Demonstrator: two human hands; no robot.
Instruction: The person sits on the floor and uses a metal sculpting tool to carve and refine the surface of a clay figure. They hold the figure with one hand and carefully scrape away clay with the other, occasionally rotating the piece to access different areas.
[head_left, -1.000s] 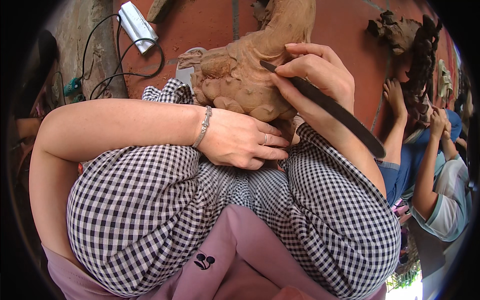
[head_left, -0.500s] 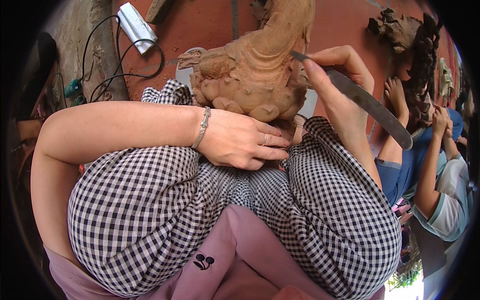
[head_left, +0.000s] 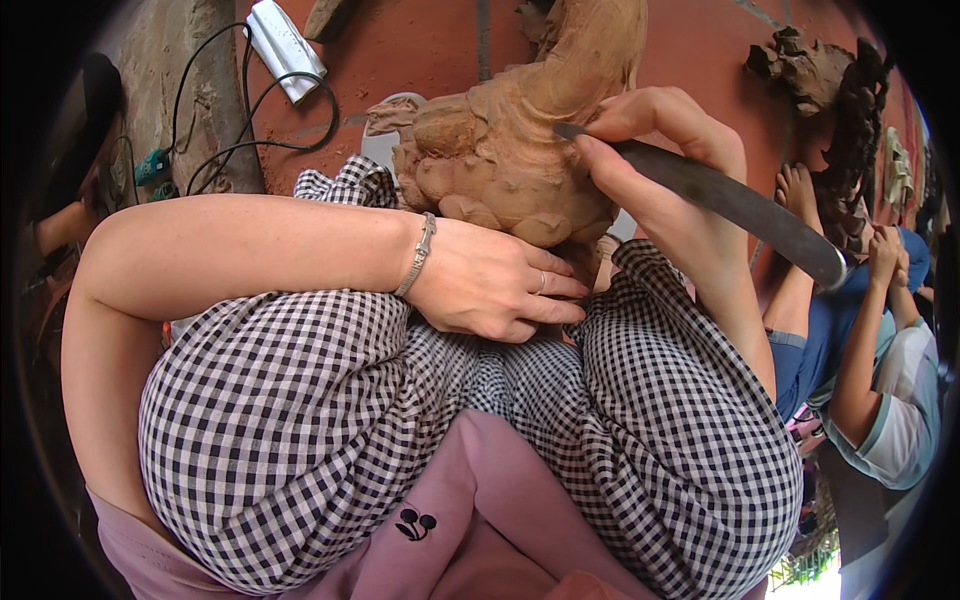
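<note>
A brown wooden carving [head_left: 500,165] with rounded lumps and curved grooves stands just ahead of my knees. My right hand [head_left: 670,150] pinches a dark, flat, curved metal carving tool [head_left: 740,205] between thumb and fingers. Its narrow tip meets the grooved surface on the upper right of the carving, while its broad rounded end points down to the right. My left hand [head_left: 490,280], wearing a ring and a bracelet, lies across my lap with its fingers stretched out against the carving's lower edge. Its thumb is hidden.
Red floor tiles [head_left: 400,50] lie around the carving, with a black cable [head_left: 265,147] and a white block-shaped object [head_left: 285,50] at the left. A dark piece of gnarled wood [head_left: 800,70] stands at the right. Another person [head_left: 870,370] sits close by on that side.
My right hand has moved the metal carving tool slightly left and down across the carving. The whole view has shifted a little; my left hand stays at the carving's lower edge.
</note>
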